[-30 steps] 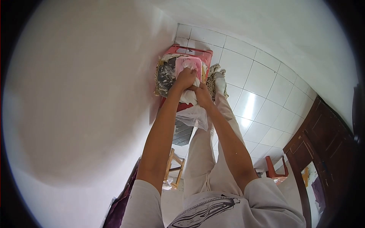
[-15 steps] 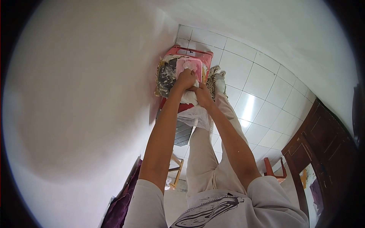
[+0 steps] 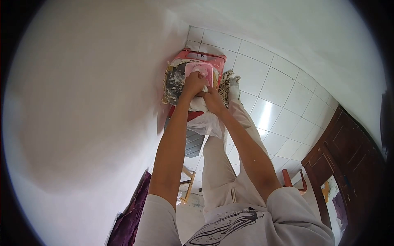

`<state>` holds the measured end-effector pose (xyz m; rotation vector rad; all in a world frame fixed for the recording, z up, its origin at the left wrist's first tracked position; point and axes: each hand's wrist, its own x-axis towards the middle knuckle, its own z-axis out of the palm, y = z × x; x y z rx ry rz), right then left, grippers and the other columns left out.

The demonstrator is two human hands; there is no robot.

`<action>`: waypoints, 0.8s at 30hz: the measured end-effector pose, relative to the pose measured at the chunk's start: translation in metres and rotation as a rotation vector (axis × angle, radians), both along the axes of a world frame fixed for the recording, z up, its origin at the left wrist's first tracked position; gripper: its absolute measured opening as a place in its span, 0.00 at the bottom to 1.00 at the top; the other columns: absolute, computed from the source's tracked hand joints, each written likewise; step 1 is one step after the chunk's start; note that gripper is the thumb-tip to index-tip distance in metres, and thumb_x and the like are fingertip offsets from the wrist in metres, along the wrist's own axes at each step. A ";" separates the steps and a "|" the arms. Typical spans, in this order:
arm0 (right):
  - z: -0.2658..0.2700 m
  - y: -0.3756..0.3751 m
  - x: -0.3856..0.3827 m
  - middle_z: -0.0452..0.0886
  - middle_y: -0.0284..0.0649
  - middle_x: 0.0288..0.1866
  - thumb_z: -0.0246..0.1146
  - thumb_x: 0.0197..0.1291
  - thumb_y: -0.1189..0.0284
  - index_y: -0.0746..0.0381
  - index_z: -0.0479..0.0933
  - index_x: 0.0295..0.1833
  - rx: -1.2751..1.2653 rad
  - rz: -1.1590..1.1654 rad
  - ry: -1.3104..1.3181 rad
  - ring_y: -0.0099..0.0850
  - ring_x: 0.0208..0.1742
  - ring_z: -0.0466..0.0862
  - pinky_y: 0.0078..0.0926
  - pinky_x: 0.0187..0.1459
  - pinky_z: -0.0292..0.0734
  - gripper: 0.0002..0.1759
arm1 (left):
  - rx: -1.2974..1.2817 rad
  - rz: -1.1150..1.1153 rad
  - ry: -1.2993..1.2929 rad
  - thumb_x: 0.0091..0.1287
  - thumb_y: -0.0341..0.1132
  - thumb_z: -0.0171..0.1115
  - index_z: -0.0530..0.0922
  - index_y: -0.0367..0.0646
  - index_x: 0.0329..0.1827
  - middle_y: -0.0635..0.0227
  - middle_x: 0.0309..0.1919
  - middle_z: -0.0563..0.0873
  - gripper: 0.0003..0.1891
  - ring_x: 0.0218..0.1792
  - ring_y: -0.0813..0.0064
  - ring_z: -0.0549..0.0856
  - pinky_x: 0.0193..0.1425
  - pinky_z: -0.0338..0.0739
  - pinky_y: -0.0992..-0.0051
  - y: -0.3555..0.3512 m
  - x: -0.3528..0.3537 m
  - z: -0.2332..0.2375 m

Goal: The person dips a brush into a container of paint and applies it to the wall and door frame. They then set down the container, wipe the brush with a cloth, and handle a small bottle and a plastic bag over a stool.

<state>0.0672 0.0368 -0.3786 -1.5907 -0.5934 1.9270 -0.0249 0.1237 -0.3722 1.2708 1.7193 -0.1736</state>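
A pink tray with whitish stuff in it lies on a dark, white-smeared board, over a red plastic stool. My left hand is closed at the tray's near part; what its fingers pinch is too small to name. Close beside it on the right, my right hand is closed round the upper part of a white plastic bag, which hangs down below both hands.
A patterned cloth lies by my foot on the tiled floor. A dark grey object stands below the stool. The wall is close on the left. A brown wooden door is at the right.
The whole view has shifted slightly, with the stool and hands a little further left. Both hands remain together by the tray, with the bag still below them.
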 end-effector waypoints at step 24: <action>0.005 -0.002 -0.007 0.83 0.54 0.38 0.67 0.55 0.62 0.73 0.76 0.46 -0.029 -0.102 0.033 0.42 0.40 0.84 0.37 0.43 0.74 0.23 | -0.237 0.220 -0.380 0.71 0.41 0.46 0.80 0.35 0.50 0.59 0.44 0.83 0.20 0.51 0.71 0.78 0.58 0.69 0.72 0.010 -0.011 0.027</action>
